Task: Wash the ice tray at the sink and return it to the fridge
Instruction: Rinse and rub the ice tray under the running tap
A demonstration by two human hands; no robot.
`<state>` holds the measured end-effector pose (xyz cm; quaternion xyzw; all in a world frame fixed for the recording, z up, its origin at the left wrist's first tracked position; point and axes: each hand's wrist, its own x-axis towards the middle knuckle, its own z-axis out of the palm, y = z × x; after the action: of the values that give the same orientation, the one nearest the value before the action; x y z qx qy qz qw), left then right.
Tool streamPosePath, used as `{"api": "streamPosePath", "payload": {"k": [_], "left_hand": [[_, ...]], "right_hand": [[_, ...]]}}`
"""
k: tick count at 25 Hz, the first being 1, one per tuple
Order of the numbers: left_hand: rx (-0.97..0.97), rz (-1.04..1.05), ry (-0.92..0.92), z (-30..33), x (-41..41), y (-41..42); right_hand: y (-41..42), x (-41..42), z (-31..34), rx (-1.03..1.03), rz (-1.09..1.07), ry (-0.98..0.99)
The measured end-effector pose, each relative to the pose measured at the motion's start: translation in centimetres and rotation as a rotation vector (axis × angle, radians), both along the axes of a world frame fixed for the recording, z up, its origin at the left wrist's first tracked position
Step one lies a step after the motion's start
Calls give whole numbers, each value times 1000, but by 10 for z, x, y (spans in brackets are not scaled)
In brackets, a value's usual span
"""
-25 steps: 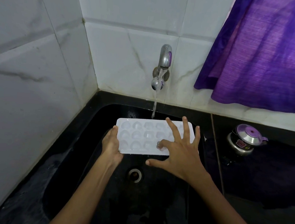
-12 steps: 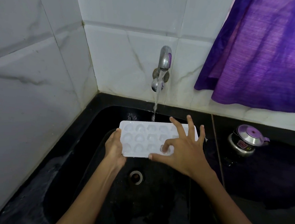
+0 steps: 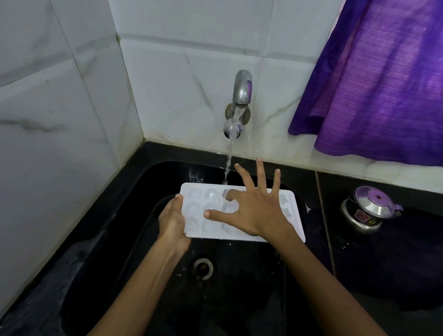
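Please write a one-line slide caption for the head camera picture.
Left hand holds a white ice tray under the running tap while the right hand rubs its cups.

No legible text anywhere in view. The small steel pot (image 3: 365,211) on the counter carries a dark sticker with red and yellow marks on its side (too small and blurred to read, no letters or digits made out). The white ice tray (image 3: 297,221), tap (image 3: 242,90), tiles and purple curtain (image 3: 397,81) show no print or markings.
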<state>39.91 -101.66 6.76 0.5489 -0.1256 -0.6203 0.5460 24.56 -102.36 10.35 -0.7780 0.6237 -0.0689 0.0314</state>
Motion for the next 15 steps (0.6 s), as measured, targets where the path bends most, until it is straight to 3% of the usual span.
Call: {"api": "streamPosePath", "payload": {"k": [15], "left_hand": [[-6,-6,3,0,-1,1]], "right_hand": [[-4,4,5,57,-9,66]]}}
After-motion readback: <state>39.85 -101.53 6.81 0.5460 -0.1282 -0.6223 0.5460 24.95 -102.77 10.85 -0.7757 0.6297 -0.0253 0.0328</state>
